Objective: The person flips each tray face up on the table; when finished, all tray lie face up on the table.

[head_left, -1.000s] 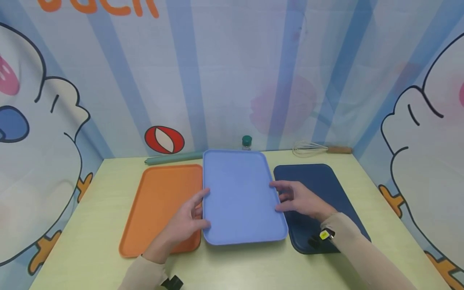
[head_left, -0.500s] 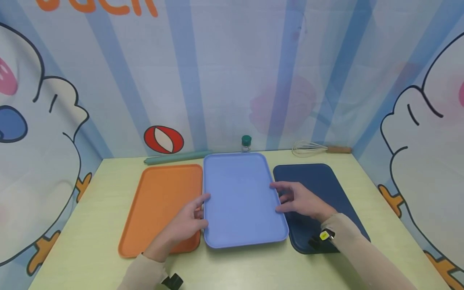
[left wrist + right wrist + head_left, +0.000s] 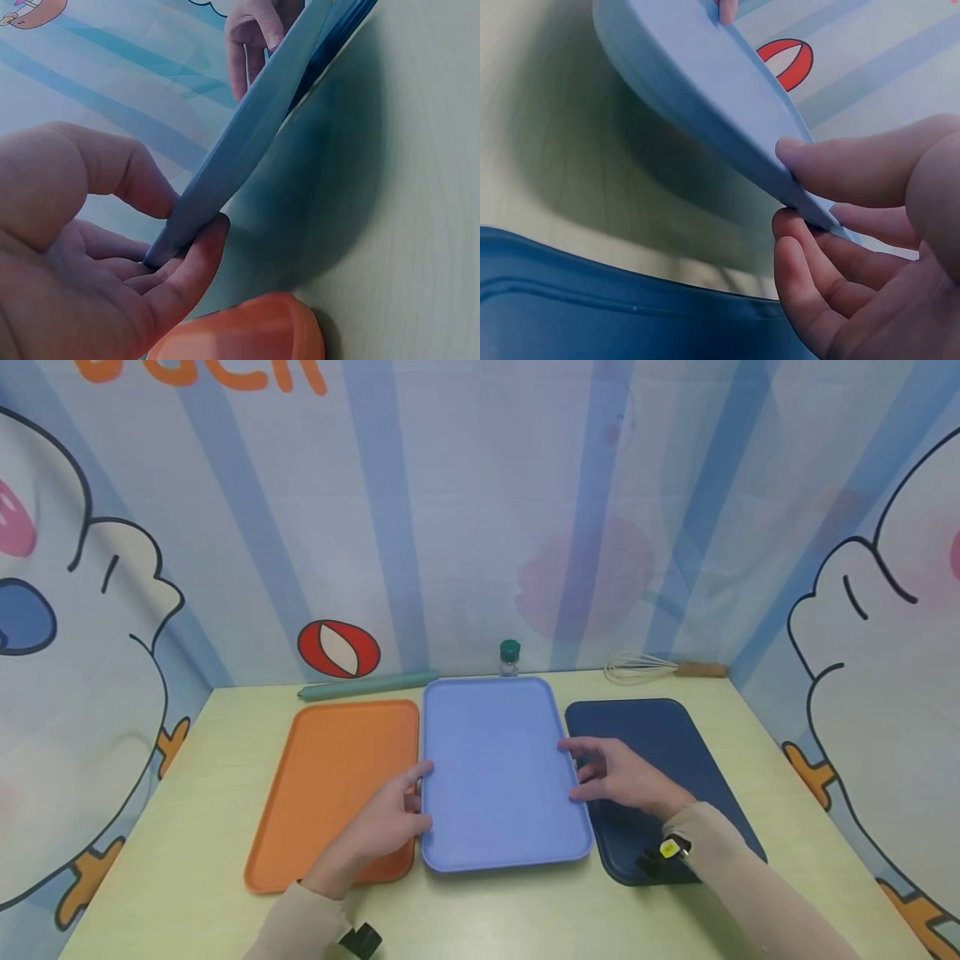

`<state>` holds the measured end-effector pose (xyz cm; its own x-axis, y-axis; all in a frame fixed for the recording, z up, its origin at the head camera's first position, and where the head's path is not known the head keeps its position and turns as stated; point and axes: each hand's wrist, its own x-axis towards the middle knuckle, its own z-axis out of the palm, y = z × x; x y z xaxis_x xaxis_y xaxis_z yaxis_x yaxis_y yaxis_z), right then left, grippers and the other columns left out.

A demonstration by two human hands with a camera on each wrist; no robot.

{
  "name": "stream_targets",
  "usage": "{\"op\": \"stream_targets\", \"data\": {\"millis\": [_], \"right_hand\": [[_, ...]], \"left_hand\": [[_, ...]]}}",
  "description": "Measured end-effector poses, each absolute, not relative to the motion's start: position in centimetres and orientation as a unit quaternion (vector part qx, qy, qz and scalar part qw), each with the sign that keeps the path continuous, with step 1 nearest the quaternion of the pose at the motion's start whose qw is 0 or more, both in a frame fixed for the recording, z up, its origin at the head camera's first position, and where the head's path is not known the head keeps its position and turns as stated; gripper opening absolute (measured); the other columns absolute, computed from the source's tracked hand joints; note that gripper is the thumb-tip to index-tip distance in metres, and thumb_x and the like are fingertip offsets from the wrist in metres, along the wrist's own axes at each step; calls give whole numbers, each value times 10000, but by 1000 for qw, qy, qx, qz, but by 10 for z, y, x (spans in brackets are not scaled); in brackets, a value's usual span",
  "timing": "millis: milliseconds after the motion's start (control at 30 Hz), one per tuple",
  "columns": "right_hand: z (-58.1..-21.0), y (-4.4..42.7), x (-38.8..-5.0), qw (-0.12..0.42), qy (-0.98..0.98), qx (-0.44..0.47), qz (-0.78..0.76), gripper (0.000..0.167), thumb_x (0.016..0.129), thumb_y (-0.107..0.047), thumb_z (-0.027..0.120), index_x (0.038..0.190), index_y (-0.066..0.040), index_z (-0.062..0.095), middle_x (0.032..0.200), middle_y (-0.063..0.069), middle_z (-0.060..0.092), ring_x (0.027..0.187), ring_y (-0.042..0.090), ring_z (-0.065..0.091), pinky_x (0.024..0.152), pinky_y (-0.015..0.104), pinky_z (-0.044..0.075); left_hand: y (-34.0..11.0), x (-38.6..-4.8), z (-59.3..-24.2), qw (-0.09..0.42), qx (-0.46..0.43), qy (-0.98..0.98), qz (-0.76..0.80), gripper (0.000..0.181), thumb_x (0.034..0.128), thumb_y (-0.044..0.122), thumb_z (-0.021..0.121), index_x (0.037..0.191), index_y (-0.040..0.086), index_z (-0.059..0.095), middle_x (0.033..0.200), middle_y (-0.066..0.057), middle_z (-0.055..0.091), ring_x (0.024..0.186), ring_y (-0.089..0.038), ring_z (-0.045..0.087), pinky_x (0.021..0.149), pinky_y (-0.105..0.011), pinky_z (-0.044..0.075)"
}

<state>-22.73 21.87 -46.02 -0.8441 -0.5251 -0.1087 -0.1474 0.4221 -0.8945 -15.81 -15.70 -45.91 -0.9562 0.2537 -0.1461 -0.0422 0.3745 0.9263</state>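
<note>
From here I'm seeing a pale-blue, darker-striped, cloth-like backdrop (image 3: 480, 510) rising behind a pale yellow, faintly grained tabletop (image 3: 202, 802); large white, black-outlined cartoon figures (image 3: 67, 735) are flanking it under soft light.

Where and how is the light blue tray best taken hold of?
Probably by both long side rims of the light blue tray, the left hand from the left and the right hand from the right, thumbs above, fingers beneath. It is wide, flat and shallow, so opposed pinches should keep it level; the wrist views show its edge off the table, leaving finger room.
</note>
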Motion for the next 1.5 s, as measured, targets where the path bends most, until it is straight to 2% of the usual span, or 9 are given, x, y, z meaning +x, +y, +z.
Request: {"op": "stream_targets", "data": {"millis": [200,467,600,767,933,1067,1200,1300,1500], "right_hand": [[-462,216,-226,188,825,-201,-493,763,872,-61,847,1539,12,483,1550,243,484,1017,260,679,831,300,586],[-462,215,-226,189,831,-192,-486,743,882,-24,821,1537,37,474,1534,249,499,1015,252,660,830,300,572],[-462,215,-227,187,836,-192,-479,736,885,-27,818,1534,41,478,1538,248,503,1035,256,658,847,312,572],[-464,214,-228,184,844,-195,-466,725,887,-27,814,1529,46,485,1543,250,506,1059,259,657,867,331,572],[-465,213,-229,183,847,-202,-456,704,898,-13,794,1521,71,480,1538,270,505,1073,274,661,871,353,579],[-465,211,-228,181,848,-212,-451,682,912,-20,780,1513,93,476,1522,280,518,1102,299,669,886,385,582],[-464,210,-228,174,854,-217,-440,666,922,-39,778,1505,95,487,1511,274,534,1125,312,668,900,401,580],[-465,210,-228,174,860,-214,-429,652,928,-51,777,1503,82,500,1501,260,549,1140,314,668,903,395,582],[-462,208,-226,182,868,-231,-401,625,943,-63,759,1491,96,504,1456,274,583,1165,354,686,897,415,602]], "left_hand": [[-156,-160,-461,116,75,846,516,800,852,-96,656,1595,-42,363,1197,-180,627,926,-231,623,705,-330,558],[-155,-163,-462,106,96,868,475,808,812,-119,654,1577,13,428,951,-115,600,849,-212,569,660,-312,511],[-155,-164,-462,106,99,872,467,797,808,-120,654,1564,36,458,899,-99,585,825,-206,551,642,-311,484],[-154,-164,-463,103,102,875,462,778,804,-118,655,1548,19,473,936,-97,589,833,-202,551,659,-328,478],[-153,-165,-464,109,100,875,461,777,809,-119,651,1547,57,482,867,-97,545,773,-197,514,602,-318,427],[-151,-166,-464,114,90,877,458,753,829,-111,663,1535,95,503,942,-110,567,815,-222,529,610,-330,438],[-149,-166,-464,115,79,885,444,733,848,-87,684,1527,134,520,1174,-123,607,946,-256,555,683,-343,488],[-149,-166,-463,114,75,890,434,731,853,-77,692,1527,149,522,1286,-131,595,1011,-272,552,734,-346,495],[-148,-165,-462,114,83,892,429,723,856,-79,692,1525,135,522,1360,-161,589,1062,-291,549,803,-383,501]]}}
